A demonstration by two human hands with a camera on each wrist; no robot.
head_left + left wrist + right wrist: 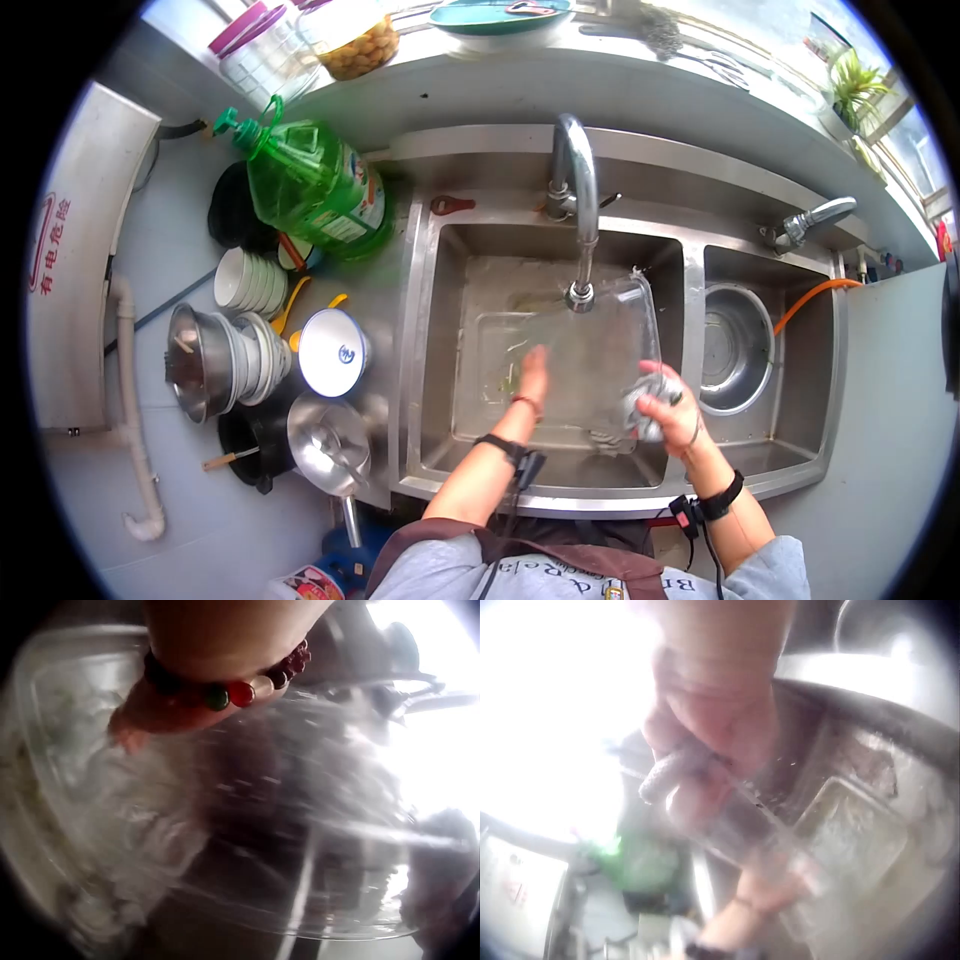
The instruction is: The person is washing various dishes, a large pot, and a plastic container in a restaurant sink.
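Observation:
A clear plastic container (590, 350) is held tilted in the left sink basin (440, 330), just under the spout of the faucet (580, 200). My left hand (534, 372) lies flat against the container's inside, fingers straight. The left wrist view shows a bead bracelet (225, 690) at the wrist and the wet container (300, 847) beyond. My right hand (668, 408) grips the container's right rim together with a grey scourer (640, 395). In the right wrist view the right hand's fingers (705, 742) curl round the scourer (664, 776) and the container (840, 840).
A metal bowl (735, 350) sits in the right basin, below a second tap (810, 222). Left of the sink stand a green oil bottle (315, 185), stacked white bowls (250, 280), metal bowls (205, 360) and a pot lid (330, 350). Jars (355, 40) line the back ledge.

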